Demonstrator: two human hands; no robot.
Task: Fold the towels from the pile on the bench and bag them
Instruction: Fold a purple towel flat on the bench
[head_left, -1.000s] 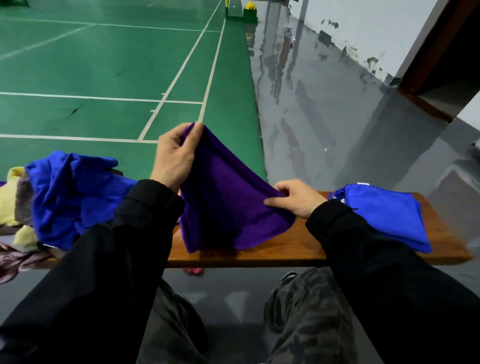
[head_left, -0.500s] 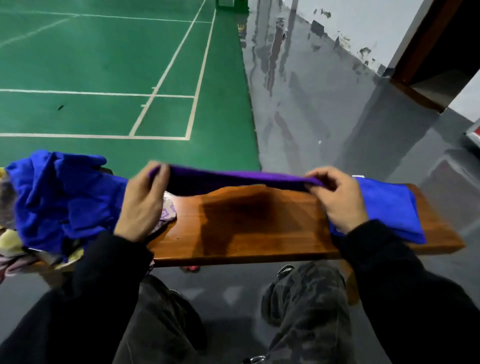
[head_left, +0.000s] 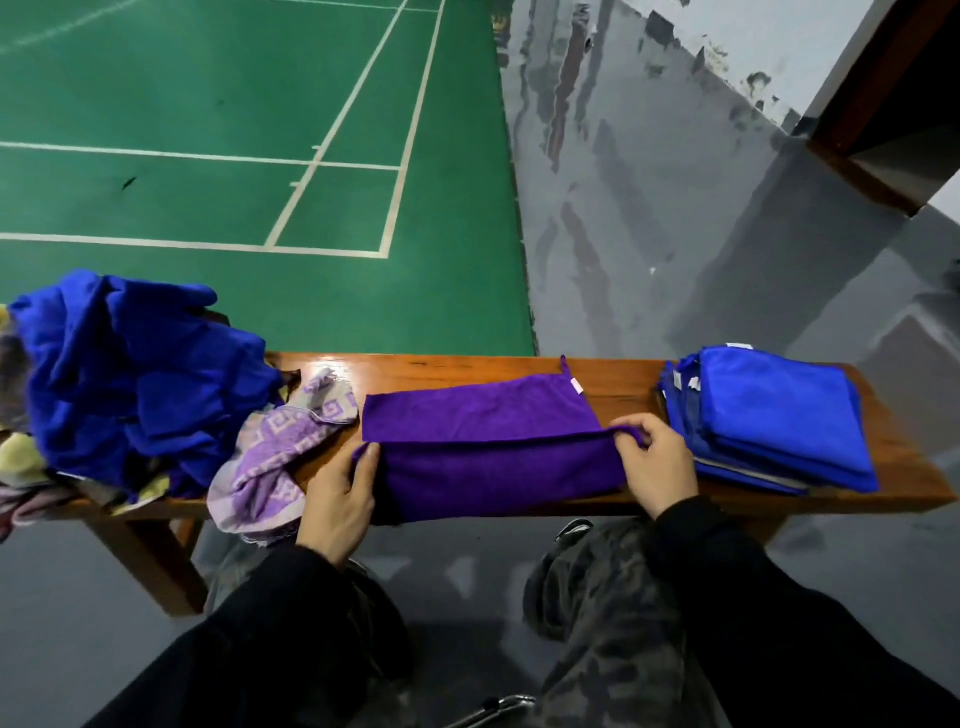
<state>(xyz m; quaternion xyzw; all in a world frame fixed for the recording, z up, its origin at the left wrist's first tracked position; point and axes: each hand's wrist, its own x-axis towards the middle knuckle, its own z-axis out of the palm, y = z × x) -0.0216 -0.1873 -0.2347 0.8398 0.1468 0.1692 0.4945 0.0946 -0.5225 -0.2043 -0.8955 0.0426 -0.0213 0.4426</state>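
A purple towel (head_left: 483, 431) lies flat on the wooden bench (head_left: 623, 371), with its near half folded up over the far half. My left hand (head_left: 340, 493) pinches the left corner of the folded edge. My right hand (head_left: 652, 462) pinches the right corner. To the right sits a stack of folded blue towels (head_left: 774, 415). On the left end lies the unfolded pile: crumpled blue towels (head_left: 135, 374) over yellow and patterned ones. A lilac patterned towel (head_left: 275, 447) hangs off the bench's near edge beside my left hand. No bag is in view.
Behind the bench runs a green court floor (head_left: 208, 130) with white lines, and a glossy grey floor (head_left: 649, 182) to its right. My knees in camouflage trousers (head_left: 613, 597) are just below the bench's near edge. A bench leg (head_left: 150, 561) stands at lower left.
The purple towel, held stretched above the bench half a second ago, now lies on the bench with its near half folded over. Both hands came down to the fold's corners.
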